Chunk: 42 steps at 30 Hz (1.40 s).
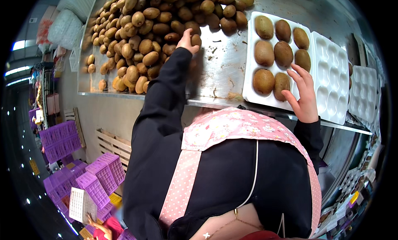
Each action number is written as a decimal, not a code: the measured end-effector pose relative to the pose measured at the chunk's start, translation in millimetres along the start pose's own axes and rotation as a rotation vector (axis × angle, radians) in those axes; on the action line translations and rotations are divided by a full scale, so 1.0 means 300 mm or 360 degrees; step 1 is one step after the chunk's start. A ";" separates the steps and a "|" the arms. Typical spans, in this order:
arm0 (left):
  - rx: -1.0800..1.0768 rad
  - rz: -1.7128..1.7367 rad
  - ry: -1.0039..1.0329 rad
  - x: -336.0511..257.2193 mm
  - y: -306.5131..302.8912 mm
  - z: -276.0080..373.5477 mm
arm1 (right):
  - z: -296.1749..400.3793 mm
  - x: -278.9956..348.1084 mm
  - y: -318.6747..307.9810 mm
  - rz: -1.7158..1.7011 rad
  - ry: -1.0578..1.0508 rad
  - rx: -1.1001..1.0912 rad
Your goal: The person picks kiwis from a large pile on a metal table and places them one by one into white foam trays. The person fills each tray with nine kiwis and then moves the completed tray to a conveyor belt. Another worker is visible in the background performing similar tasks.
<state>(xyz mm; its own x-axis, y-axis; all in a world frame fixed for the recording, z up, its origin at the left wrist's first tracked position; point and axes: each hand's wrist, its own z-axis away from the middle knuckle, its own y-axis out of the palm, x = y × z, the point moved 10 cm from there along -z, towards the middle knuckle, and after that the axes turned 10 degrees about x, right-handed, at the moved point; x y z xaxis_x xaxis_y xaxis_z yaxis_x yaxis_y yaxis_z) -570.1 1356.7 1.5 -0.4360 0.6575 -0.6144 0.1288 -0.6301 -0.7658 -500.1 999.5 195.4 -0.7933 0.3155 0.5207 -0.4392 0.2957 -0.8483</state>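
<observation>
My left hand (188, 44) is at the right side of a large heap of kiwifruit (130, 47), its thumb and fingers around one kiwifruit (196, 40). A white moulded tray (248, 87) lies to the right on the metal table, with single brown kiwifruit in its hollows. Over that tray's near right corner is my right hand (304, 98), fingers apart and holding nothing. Its thumb tip is at the near middle kiwifruit (281, 86); whether they touch I cannot tell. The hand hides the corner hollow.
A second white tray (330, 78), its hollows bare, adjoins the filled one. Farther right lies another moulded tray (363, 93). The metal table (217, 69) has a raised front edge and bits of debris. Purple crates (99, 177) and a wooden pallet (113, 143) stand lower left, near a person in red (108, 229).
</observation>
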 end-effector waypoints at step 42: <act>0.0238 0.0490 0.0478 -0.399 -0.079 0.426 | 0.272 -0.690 -0.156 0.0107 0.0732 -0.0141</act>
<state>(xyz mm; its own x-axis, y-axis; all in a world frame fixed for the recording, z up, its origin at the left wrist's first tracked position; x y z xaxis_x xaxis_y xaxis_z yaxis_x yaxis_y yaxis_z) -634.8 1240.2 117.4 -0.1172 0.5067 -0.8541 0.0722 -0.8534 -0.5162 -349.8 847.0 119.5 -0.5408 0.6972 0.4706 -0.3397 0.3308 -0.8805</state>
